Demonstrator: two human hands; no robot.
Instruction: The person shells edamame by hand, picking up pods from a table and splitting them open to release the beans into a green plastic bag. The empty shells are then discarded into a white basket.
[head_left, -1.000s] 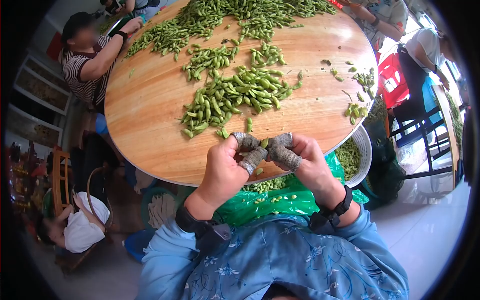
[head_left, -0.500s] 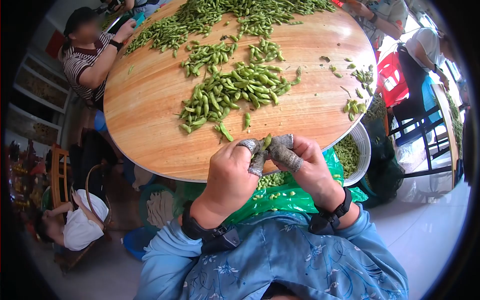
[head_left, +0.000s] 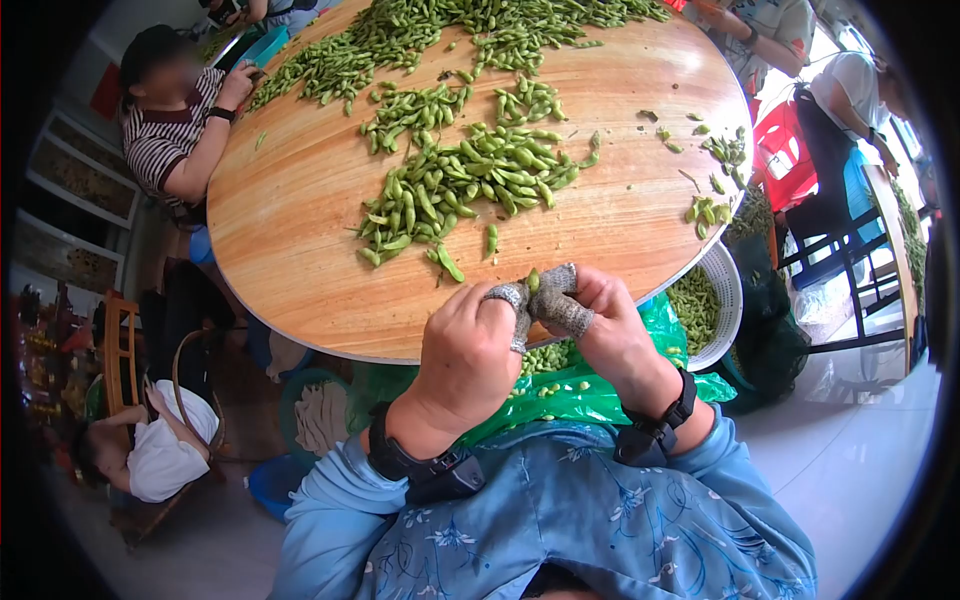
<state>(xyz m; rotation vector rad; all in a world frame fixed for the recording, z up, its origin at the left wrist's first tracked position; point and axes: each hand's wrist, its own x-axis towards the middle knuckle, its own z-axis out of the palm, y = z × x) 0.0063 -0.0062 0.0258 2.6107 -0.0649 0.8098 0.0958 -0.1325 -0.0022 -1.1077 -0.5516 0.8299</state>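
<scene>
Left hand [head_left: 465, 342] and right hand [head_left: 612, 325] pinch one pod [head_left: 533, 281]. Squeezed too hard, it could shoot past the green bag [head_left: 572, 405].

Grey knitted finger covers [head_left: 565, 314] hide much of the pod [head_left: 533, 280] pinched between the left hand [head_left: 465, 340] and right hand [head_left: 617, 325]; whether it is split cannot be told. Both hands partly block the shelled beans [head_left: 545, 358]. The desk [head_left: 300, 230] hides part of the white basket [head_left: 733, 310]. The top edge cuts off the far pile of pods [head_left: 400, 40].
</scene>
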